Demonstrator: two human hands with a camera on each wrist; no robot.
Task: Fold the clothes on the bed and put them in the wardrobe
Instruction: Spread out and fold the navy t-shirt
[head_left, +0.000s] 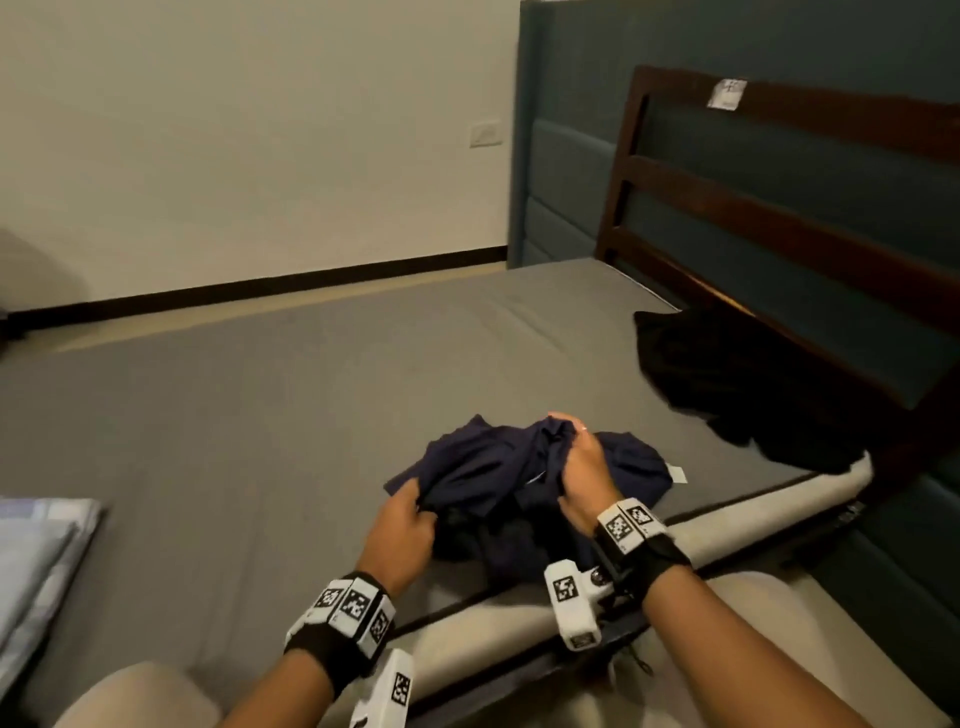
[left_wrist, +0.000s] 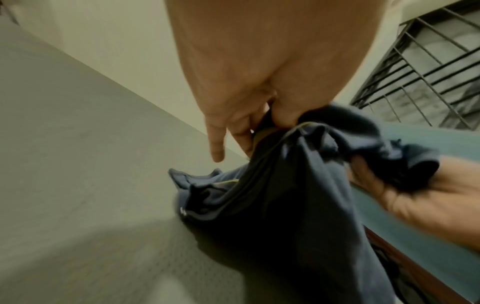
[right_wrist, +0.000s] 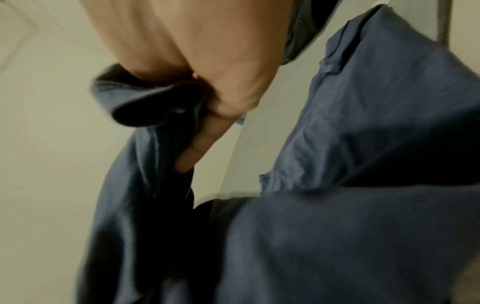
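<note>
The navy garment (head_left: 498, 467) lies crumpled at the near edge of the bed (head_left: 260, 405) — bunched, its long axis running roughly left to right. The left hand (head_left: 402, 525) grips its left end; the right hand (head_left: 584, 467) clutches gathered fabric near the middle.

I count, on one bed (head_left: 260, 415):
- navy garment (head_left: 483, 467): 1, crumpled
- black garment (head_left: 737, 384): 1, by the headboard (head_left: 779, 171)
- folded pale blue checked cloth (head_left: 36, 561): 1
- hands: 2, left hand (head_left: 402, 535) and right hand (head_left: 584, 470)
- marker-tagged wrist bands: 2
- wall socket plate (head_left: 486, 133): 1
</note>
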